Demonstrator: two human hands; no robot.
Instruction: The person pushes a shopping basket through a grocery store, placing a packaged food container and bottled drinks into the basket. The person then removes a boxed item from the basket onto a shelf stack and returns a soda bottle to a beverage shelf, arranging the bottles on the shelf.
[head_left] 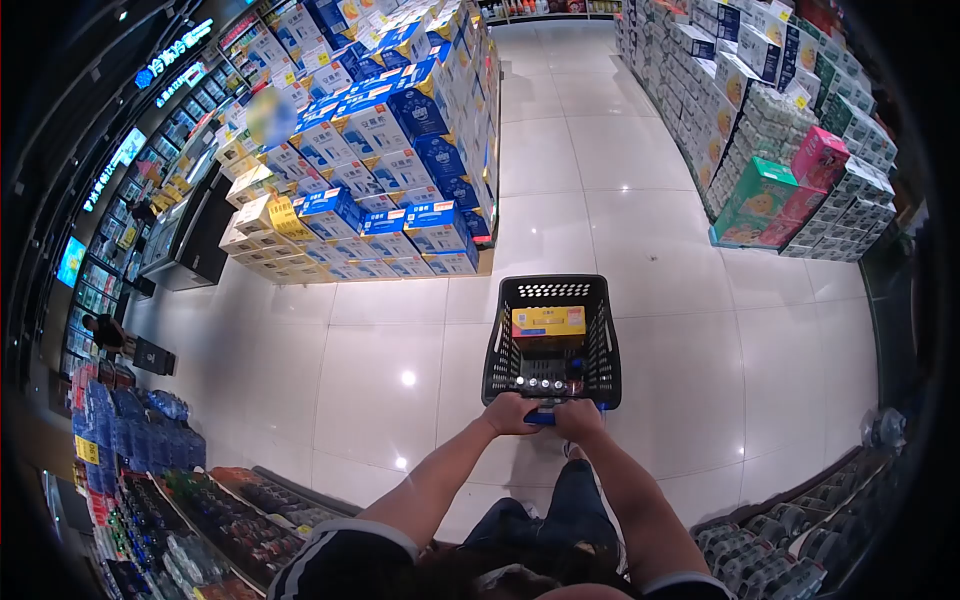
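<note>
Both of my hands are wrapped round the blue handle (541,415) of a black shopping cart (612,350). My left hand (509,413) closes on the handle's left part, and my right hand (579,419) on its right part. Inside the cart's basket lies a yellow carton (549,322). Nearer to me in the basket stand several bottles (540,384) with pale caps, and a dark bottle (575,368) is at their right. Their labels are too small to read.
Stacked blue and white cartons (400,150) rise ahead on the left. On the right stands a stack of packs with a green box (752,205). A tiled aisle (545,150) runs between them. Bottled drinks (150,440) are at lower left, where a person (108,333) stands beyond.
</note>
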